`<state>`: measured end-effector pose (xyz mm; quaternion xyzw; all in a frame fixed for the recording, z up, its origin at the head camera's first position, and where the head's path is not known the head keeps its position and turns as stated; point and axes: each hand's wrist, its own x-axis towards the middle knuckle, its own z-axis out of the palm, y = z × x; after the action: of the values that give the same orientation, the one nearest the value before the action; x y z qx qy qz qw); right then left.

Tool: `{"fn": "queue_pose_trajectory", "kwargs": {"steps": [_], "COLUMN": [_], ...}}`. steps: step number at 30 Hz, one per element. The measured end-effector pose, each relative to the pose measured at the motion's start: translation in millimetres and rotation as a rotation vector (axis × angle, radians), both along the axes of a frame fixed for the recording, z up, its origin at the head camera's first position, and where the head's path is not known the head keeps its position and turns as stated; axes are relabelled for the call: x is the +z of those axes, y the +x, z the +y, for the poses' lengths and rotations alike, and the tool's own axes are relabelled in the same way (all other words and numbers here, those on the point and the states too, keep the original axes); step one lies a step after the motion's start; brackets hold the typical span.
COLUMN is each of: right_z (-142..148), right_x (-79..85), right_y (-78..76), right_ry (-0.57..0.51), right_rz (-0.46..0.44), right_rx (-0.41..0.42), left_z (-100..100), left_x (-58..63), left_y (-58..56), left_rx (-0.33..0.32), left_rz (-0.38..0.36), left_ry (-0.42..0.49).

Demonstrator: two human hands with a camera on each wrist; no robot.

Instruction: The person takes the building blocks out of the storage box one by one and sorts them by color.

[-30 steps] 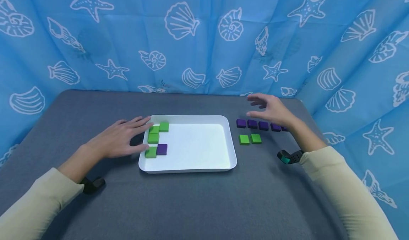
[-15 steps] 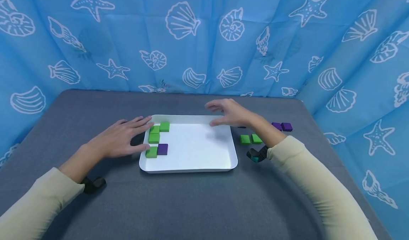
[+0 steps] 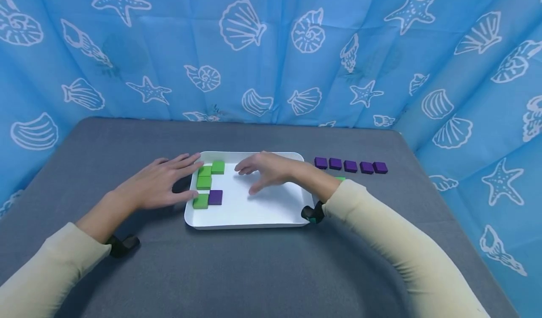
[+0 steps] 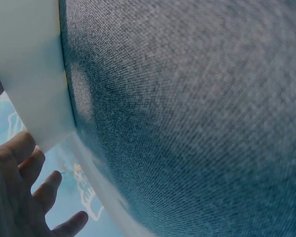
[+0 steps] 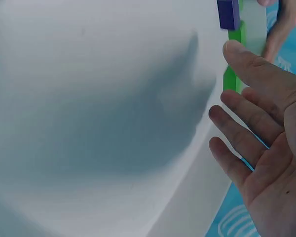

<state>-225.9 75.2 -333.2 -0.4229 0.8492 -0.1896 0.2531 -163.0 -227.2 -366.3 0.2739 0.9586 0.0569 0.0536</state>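
A white tray point(image 3: 254, 225) lies on the table, with several green square tiles point(image 3: 204, 182) and one purple tile point(image 3: 215, 197) along its left side. My left hand point(image 3: 156, 186), fingers spread, rests at the tray's left rim with the thumb by the lowest green tile; the left wrist view shows its fingers point(image 4: 47, 195) past the tray's outer wall point(image 4: 34, 74). Above the tray's middle hovers my right hand point(image 3: 271, 170), thumb and fingers apart. Its palm holds nothing in the right wrist view, where the purple tile point(image 5: 229, 15) stands beyond the thumb.
Right of the tray, several purple tiles point(image 3: 350, 166) form a row on the grey cloth point(image 3: 262, 271). A green tile point(image 3: 340, 178) peeks out behind the right forearm. A blue curtain point(image 3: 271, 64) with shell prints hangs behind the table.
My right hand has moved left from above the purple row, across the tray's right end, to over its middle. The left hand and the tiles have stayed put.
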Motion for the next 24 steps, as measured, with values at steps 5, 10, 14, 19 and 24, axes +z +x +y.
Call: {"fn": "queue_pose_trajectory", "kwargs": {"steps": [5, 10, 14, 19, 24], "right_z": [-16.8, -31.5, -40.6, -50.4, -56.9], "right_x": [-6.0, -9.5, -8.0, -7.0, -8.0], "right_y": [3.7, 6.5, 8.0, 8.4, 9.5], "right_ry": [-0.018, -0.034, 0.006, 0.044, 0.039], "right_rz": [-0.061, -0.115, -0.137, -0.126, -0.12], "right_rx": [0.026, 0.032, 0.024, 0.025, 0.035], "left_z": [-1.3, -3.8, -4.2, -4.2, -3.8], "left_x": [-1.8, -3.0, -1.7, -1.8, -2.4], "left_y": [-1.5, -1.4, -0.2, -0.2, -0.1], "left_rx": [-0.003, -0.012, -0.016, -0.015, -0.016], "left_rz": [0.004, 0.007, 0.015, 0.015, 0.014], "left_ry": [0.009, 0.026, 0.037, 0.039, 0.041]}}
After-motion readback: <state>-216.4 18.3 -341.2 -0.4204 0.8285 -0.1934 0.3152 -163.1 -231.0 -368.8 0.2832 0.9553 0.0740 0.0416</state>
